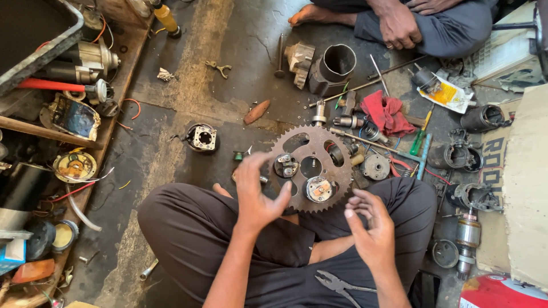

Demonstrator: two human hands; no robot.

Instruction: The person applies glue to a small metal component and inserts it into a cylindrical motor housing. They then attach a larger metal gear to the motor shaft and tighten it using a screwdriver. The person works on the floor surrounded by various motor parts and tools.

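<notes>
Rusty sprocket (311, 166) lies on the floor just beyond both hands; left hand (258, 191) and right hand (370, 228) hover spread, holding nothing, pliers (341, 283) untouched on the lap.

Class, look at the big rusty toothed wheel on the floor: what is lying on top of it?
Two small round metal parts rest on the toothed wheel. The left hand covers its left edge, so anything there is hidden.

Rust-brown sprocket (311, 168), red rag (385, 112), dark grey trousers (194, 228).
</notes>
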